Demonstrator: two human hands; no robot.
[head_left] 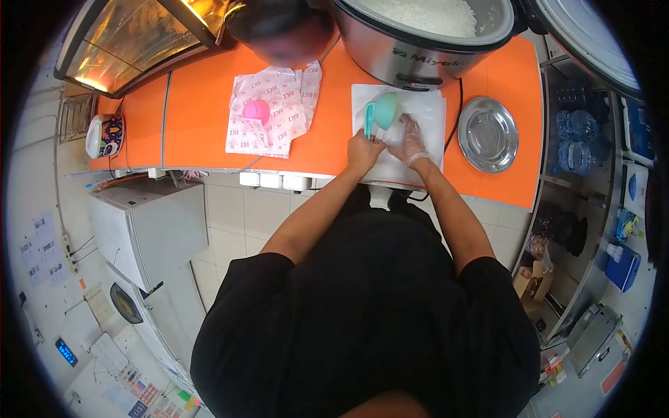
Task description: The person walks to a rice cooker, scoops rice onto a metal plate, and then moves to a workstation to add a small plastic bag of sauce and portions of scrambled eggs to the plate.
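My left hand (pixel 364 151) is bare and closed around the teal handle of a mint-green scoop (pixel 385 110). The scoop's rounded bowl is tipped over above white paper sheets (pixel 433 115), which lie in front of the rice cooker. My right hand (pixel 411 141) wears a clear plastic glove and is right beside the scoop's bowl, low over the paper, with its fingers stretched out and apart. What lies under the scoop is hidden by the bowl.
A large rice cooker (pixel 439 59) with white rice stands behind the paper on the orange table (pixel 198 118). Printed wrapping paper (pixel 279 94) with a pink cup-like item (pixel 256 111) lies left. To the right is a round metal dish (pixel 488 134); a lit display case (pixel 139 42) stands far left.
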